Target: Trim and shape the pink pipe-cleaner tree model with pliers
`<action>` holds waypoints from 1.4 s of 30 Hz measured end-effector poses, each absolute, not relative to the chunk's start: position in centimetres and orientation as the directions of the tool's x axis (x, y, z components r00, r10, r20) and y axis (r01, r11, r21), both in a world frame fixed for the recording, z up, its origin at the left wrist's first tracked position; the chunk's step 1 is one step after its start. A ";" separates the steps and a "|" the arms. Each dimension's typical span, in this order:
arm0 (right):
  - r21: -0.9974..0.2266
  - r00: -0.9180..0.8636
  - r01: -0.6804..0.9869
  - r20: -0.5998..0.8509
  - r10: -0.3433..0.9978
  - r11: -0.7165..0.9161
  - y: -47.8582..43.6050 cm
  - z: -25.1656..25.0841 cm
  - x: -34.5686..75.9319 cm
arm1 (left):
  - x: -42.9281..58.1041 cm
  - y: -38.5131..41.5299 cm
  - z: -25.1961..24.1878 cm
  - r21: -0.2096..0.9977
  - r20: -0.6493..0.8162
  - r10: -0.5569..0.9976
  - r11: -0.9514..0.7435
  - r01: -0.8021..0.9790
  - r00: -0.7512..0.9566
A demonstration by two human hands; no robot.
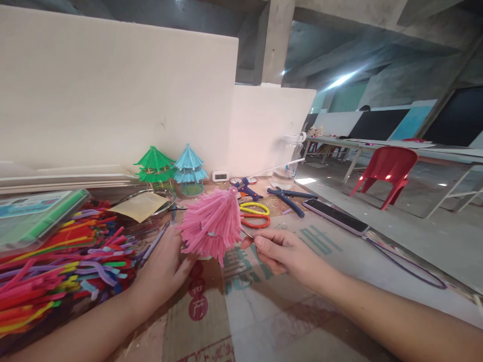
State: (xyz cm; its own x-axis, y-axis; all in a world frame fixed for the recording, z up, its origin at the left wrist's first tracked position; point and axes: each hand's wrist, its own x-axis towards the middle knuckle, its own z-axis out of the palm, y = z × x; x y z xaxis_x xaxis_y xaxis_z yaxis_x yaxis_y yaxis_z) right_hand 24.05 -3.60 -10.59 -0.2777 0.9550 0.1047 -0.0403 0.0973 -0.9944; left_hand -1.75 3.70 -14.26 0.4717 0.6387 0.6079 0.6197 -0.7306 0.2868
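Observation:
A pink two-tiered pavilion model made of fuzzy pipe cleaners stands in front of me, slightly tilted. My left hand is closed about its lower left side, with most fingers hidden behind and under the pink fringe. At the model's right edge, my right hand pinches a thin dark stick-like piece, whose tip reaches the pink strands; its exact kind I cannot make out. Behind the model are scissors with yellow and orange handles.
Pipe cleaners and a clear plastic case fill the left. Behind stand green and blue pavilion models, a glue gun and a water bottle. Pliers and a phone lie right.

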 end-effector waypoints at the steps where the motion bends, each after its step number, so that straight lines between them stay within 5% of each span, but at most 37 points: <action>1: -0.994 -0.280 -0.041 0.106 0.954 0.098 -3.6 -10.6 24.1 | -1.8 3.7 -14.3 0.287 0.608 0.638 -0.731 0.619 0.472; 42: -0.994 -0.262 0.006 0.100 0.960 0.105 -3.7 -10.3 24.0 | -1.8 4.0 -14.6 0.288 0.611 0.644 -0.723 0.627 0.461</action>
